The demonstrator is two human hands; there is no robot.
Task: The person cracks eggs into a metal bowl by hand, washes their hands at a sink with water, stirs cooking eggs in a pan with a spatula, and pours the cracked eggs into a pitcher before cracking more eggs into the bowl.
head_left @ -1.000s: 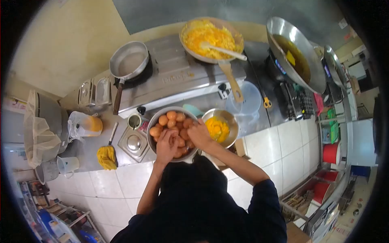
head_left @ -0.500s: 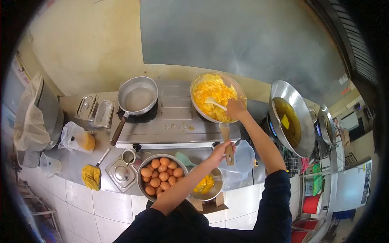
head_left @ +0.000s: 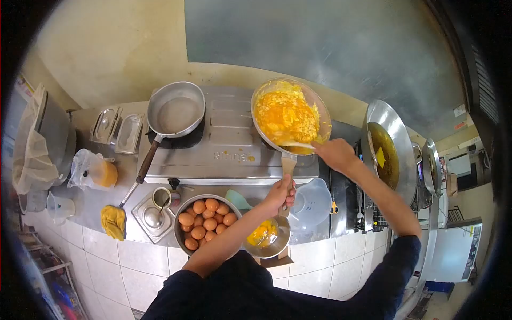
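My left hand [head_left: 280, 195] is wrapped round the wooden handle [head_left: 288, 167] of a frying pan [head_left: 325, 121] on the stove. Yellow-orange egg [head_left: 288, 114] fills much of that pan. At the pan's lower right, my right hand [head_left: 335, 153] grips a white spatula [head_left: 296, 144], whose blade end lies in the egg. Below my left forearm, a metal bowl [head_left: 285, 240] holds raw egg yolks [head_left: 263, 233]. Left of the forearm is a pot [head_left: 180, 233] with several brown eggs [head_left: 198, 220].
An empty pan [head_left: 177, 114] sits on the left burner. Two woks, one with oil [head_left: 391, 154], stand at the right. A clear plastic container [head_left: 310, 205], scissors [head_left: 334, 207], a yellow cloth [head_left: 113, 222], a lidded tin [head_left: 154, 217] and a jug [head_left: 103, 175] are on the counter.
Both hands left the egg pot and bowl for the frying pan. My left hand took its handle; my right took the spatula, which has since moved down towards the pan's near edge.
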